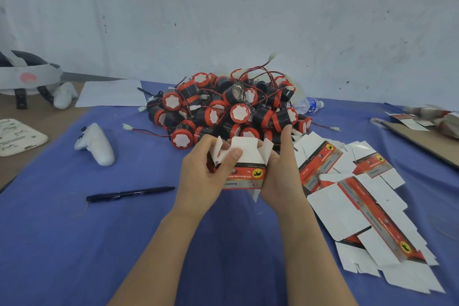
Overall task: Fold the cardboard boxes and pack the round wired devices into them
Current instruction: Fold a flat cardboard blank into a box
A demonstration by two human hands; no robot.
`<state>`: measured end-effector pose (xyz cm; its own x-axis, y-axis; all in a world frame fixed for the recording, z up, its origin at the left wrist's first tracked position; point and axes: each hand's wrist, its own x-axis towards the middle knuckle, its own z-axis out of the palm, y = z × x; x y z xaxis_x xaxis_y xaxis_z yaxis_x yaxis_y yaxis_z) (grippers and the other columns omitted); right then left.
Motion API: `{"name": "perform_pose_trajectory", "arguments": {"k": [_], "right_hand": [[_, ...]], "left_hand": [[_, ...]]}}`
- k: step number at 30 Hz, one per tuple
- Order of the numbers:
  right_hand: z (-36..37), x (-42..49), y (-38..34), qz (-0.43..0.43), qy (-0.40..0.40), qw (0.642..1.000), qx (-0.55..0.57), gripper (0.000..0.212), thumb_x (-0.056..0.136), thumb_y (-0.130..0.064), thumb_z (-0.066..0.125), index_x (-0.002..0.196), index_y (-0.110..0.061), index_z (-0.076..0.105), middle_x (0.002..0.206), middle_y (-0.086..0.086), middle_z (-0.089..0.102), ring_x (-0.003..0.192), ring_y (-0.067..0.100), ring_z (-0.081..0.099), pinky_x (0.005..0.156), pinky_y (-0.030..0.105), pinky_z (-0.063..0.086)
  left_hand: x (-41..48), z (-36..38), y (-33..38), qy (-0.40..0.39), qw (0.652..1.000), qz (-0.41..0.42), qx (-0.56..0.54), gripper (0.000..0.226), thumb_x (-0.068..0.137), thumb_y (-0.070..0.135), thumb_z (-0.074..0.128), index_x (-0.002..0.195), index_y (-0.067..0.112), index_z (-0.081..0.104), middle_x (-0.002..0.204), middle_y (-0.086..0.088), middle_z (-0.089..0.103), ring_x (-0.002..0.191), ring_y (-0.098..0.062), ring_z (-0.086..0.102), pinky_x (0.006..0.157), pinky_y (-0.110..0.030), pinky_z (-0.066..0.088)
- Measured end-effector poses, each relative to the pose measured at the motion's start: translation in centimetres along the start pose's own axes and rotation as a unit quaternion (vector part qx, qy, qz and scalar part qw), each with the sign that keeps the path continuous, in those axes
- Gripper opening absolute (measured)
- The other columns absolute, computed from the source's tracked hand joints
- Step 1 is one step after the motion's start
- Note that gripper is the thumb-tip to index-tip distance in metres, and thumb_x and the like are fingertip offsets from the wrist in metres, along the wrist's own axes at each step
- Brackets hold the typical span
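Cardboard box (244,169), red-printed with white flaps raised, gripped by left hand (201,176) and right hand (280,176).

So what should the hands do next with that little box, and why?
Probably fold the big white flap down and tuck it in, closing that end. The left hand and right hand both grip the box, its end flaps stand open, and the left thumb rests on the big flap. The round devices wait in the pile behind.
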<state>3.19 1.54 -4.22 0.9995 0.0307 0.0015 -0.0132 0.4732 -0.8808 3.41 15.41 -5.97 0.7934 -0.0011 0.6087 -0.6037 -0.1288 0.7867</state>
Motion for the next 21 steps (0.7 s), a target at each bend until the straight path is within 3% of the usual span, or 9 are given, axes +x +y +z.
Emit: {"name": "perform_pose_trajectory", "arguments": {"k": [3, 7, 12, 14, 17, 19, 21], "right_hand": [[0.1, 0.0, 0.2, 0.002, 0.002, 1.0, -0.022, 0.068, 0.073, -0.068, 0.047, 0.115, -0.017, 0.066, 0.106, 0.01, 0.072, 0.096, 0.025, 0.07, 0.083, 0.038, 0.057], [0.0, 0.1, 0.2, 0.001, 0.071, 0.993, -0.093, 0.031, 0.091, -0.044, 0.056, 0.099, -0.018, 0.07, 0.089, 0.009, 0.075, 0.08, 0.023, 0.072, 0.081, 0.04, 0.056], [-1.0, 0.0, -0.2, 0.058, 0.059, 0.992, -0.1, 0.036, 0.096, -0.032, 0.052, 0.123, -0.01, 0.061, 0.111, 0.016, 0.07, 0.106, 0.035, 0.065, 0.085, 0.045, 0.054], [-1.1, 0.0, -0.3, 0.061, 0.053, 0.993, -0.083, 0.036, 0.092, -0.034, 0.056, 0.119, -0.01, 0.064, 0.107, 0.015, 0.071, 0.099, 0.032, 0.069, 0.08, 0.042, 0.057], [-0.8, 0.1, -0.2, 0.056, 0.066, 0.995, -0.05, 0.034, 0.079, -0.042, 0.064, 0.097, -0.014, 0.07, 0.092, 0.013, 0.074, 0.078, 0.026, 0.072, 0.068, 0.037, 0.059], [-0.7, 0.2, -0.1, 0.059, 0.081, 0.994, -0.031, 0.045, 0.065, -0.047, 0.07, 0.093, -0.013, 0.07, 0.094, 0.016, 0.074, 0.078, 0.029, 0.071, 0.069, 0.039, 0.058], [-0.6, 0.3, -0.1, 0.07, 0.1, 0.992, -0.014, 0.065, 0.049, -0.05, 0.075, 0.098, -0.007, 0.069, 0.1, 0.018, 0.072, 0.08, 0.031, 0.07, 0.067, 0.038, 0.059]], "left_hand": [[0.1, -0.2, 0.0, 0.006, 1.0, 0.0, -0.028, 0.03, 0.079, 0.05, 0.06, 0.073, 0.026, 0.044, 0.079, 0.021, 0.064, 0.078, -0.002, 0.067, 0.054, -0.016, 0.05], [-0.1, 0.0, 0.2, -0.007, 1.0, 0.023, -0.004, 0.025, 0.081, 0.052, 0.063, 0.072, 0.035, 0.047, 0.075, 0.016, 0.062, 0.075, -0.006, 0.066, 0.054, -0.015, 0.049], [-0.2, 0.2, 0.4, -0.014, 0.997, 0.039, 0.067, 0.043, 0.078, 0.061, 0.06, 0.085, 0.019, 0.055, 0.074, 0.007, 0.059, 0.074, -0.014, 0.062, 0.056, -0.029, 0.053], [-0.2, 0.2, 0.6, -0.008, 0.997, 0.042, 0.071, 0.042, 0.078, 0.057, 0.059, 0.087, 0.015, 0.056, 0.076, 0.006, 0.06, 0.076, -0.013, 0.062, 0.057, -0.03, 0.053], [-0.2, 0.2, 1.0, -0.013, 0.998, 0.033, 0.047, 0.032, 0.078, 0.054, 0.061, 0.084, 0.023, 0.056, 0.079, 0.012, 0.062, 0.078, -0.007, 0.062, 0.056, -0.018, 0.05], [-0.2, 0.1, 1.2, -0.024, 0.999, 0.028, 0.025, 0.029, 0.078, 0.055, 0.065, 0.083, 0.028, 0.055, 0.083, 0.019, 0.063, 0.08, -0.003, 0.063, 0.057, -0.013, 0.048], [-0.3, 0.2, 1.3, -0.039, 0.998, 0.04, 0.032, 0.032, 0.077, 0.057, 0.061, 0.086, 0.026, 0.057, 0.084, 0.013, 0.064, 0.079, -0.008, 0.062, 0.058, -0.02, 0.051]]}}
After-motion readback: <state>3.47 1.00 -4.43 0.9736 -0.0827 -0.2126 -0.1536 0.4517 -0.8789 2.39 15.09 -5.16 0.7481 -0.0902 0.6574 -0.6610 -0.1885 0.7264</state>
